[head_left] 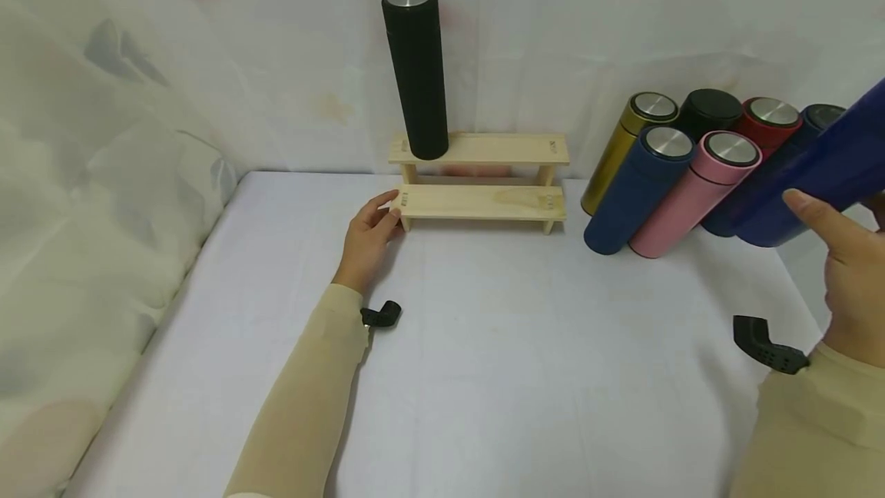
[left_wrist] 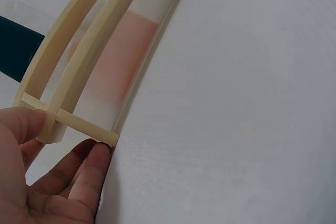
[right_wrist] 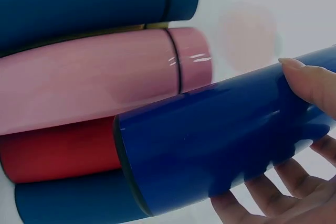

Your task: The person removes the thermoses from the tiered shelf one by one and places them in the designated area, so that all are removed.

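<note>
A two-step wooden stand (head_left: pixel 484 202) is set at the back of the white table. My left hand (head_left: pixel 366 244) holds its left end; the left wrist view has the thumb on the lower board's end and the curled fingers by the leg (left_wrist: pixel 86 125). On the upper step stands a tall black thermos flask (head_left: pixel 420 83) with a silver lid top. My right hand (head_left: pixel 853 275) grips a glossy blue thermos flask (head_left: pixel 830 175), tilted, its upper end cut off by the head view's edge. In the right wrist view, thumb and fingers lie around this blue flask (right_wrist: pixel 210 140).
Right of the stand several flasks are grouped upright: gold (head_left: pixel 611 160), dark blue (head_left: pixel 636 194), pink (head_left: pixel 694 198), black-topped (head_left: pixel 708 107), red (head_left: pixel 767 121), and another dark blue one (head_left: pixel 823 115) partly behind the held flask. A patterned curtain (head_left: pixel 276 60) hangs behind the table.
</note>
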A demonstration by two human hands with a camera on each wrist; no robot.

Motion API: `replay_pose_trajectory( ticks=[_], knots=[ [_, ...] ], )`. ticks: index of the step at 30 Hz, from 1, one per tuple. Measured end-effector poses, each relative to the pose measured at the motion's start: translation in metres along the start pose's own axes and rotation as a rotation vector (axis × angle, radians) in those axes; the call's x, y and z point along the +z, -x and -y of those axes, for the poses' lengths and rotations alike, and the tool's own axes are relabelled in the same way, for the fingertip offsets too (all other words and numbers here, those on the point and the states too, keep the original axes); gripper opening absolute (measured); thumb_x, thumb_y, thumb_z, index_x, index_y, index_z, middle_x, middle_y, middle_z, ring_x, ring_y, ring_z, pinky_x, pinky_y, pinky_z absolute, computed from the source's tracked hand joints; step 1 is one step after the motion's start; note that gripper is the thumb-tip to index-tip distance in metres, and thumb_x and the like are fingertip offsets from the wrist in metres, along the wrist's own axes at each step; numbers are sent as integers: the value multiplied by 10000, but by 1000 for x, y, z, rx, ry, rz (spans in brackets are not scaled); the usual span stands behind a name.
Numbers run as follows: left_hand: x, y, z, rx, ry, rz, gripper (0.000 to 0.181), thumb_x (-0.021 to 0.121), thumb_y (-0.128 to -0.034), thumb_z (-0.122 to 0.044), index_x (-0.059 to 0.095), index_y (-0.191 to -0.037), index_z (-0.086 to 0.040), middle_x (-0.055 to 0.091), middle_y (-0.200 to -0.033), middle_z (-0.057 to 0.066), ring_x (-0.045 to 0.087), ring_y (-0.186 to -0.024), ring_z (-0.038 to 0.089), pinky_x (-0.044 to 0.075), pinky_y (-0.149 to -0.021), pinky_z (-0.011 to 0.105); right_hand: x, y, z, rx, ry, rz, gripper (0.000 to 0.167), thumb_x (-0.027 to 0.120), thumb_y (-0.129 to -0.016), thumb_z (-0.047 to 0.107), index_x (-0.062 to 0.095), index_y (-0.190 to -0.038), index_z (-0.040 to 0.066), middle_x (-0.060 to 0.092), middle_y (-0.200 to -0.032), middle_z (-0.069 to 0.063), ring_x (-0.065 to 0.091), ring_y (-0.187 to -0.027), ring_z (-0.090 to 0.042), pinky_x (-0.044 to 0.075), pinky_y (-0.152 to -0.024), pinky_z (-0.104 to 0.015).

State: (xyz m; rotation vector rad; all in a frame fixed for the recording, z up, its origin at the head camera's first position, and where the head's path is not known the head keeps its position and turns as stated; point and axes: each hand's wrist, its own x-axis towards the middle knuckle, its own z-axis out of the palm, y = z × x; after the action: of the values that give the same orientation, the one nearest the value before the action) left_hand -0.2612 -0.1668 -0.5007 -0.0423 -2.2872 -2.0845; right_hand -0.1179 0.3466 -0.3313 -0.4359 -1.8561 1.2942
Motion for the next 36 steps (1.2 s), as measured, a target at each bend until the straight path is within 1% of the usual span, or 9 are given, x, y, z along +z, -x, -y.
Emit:
replay_pose_trajectory(
  ticks=[3,6,9,12,18,23,28,32,36],
  knots=[
    [0,0,-1,0,6,-1,400,664,-1123,-224,655,-1522,-202,675,-1313,188,705,-1147,307,598,-1016,386,2,-3,-5,119,-28,-9,714,823,-958,-32,550,-1568,222,626,-1499,5,551,-1391,-158,151,-1284,-322],
    [0,0,-1,-2,15,3,409,660,-1125,-221,644,-1533,-190,671,-1320,191,698,-1164,325,590,-1034,415,3,-7,-15,163,-55,-7,730,851,-938,-14,563,-1555,251,621,-1496,3,583,-1361,-163,229,-1274,-320],
    [0,0,-1,-1,12,5,408,661,-1125,-223,645,-1531,-187,671,-1319,194,694,-1173,340,584,-1044,435,2,-11,-26,214,-54,8,739,860,-940,19,559,-1558,290,609,-1506,13,587,-1340,-149,249,-1273,-341],
    [0,-1,-1,-4,5,6,400,663,-1124,-222,652,-1523,-191,672,-1315,192,696,-1168,331,587,-1039,426,1,-16,-38,262,-113,24,781,866,-910,-49,564,-1544,293,588,-1507,2,583,-1335,-139,273,-1266,-351],
    [1,0,-2,-20,3,6,403,651,-1129,-220,647,-1532,-205,665,-1347,188,695,-1168,297,589,-1032,378,0,-20,-57,337,-118,109,843,868,-899,-69,518,-1565,313,532,-1511,24,557,-1325,-126,289,-1265,-343],
    [0,1,-4,-18,11,5,409,649,-1128,-215,642,-1536,-199,662,-1351,194,696,-1173,305,584,-1043,388,0,-21,-70,377,-113,178,888,891,-892,-37,461,-1581,321,489,-1512,36,550,-1342,-139,297,-1257,-333],
    [1,2,-5,-10,27,11,407,649,-1127,-203,643,-1534,-185,661,-1346,204,689,-1197,326,580,-1052,400,1,-22,-80,405,-56,219,912,914,-888,16,415,-1583,332,465,-1509,56,529,-1383,-155,287,-1269,-355],
    [0,0,-3,-14,24,9,402,646,-1129,-194,645,-1531,-187,658,-1343,200,693,-1187,321,590,-1032,376,2,-22,-87,408,-58,256,922,916,-879,0,405,-1572,327,459,-1494,62,522,-1392,-168,311,-1259,-346],
    [0,0,-2,-16,13,5,399,645,-1129,-197,648,-1529,-200,657,-1346,195,697,-1178,311,593,-1021,358,4,-21,-91,390,-10,302,896,900,-908,32,388,-1576,338,453,-1511,62,511,-1393,-169,317,-1256,-340]
  ],
)
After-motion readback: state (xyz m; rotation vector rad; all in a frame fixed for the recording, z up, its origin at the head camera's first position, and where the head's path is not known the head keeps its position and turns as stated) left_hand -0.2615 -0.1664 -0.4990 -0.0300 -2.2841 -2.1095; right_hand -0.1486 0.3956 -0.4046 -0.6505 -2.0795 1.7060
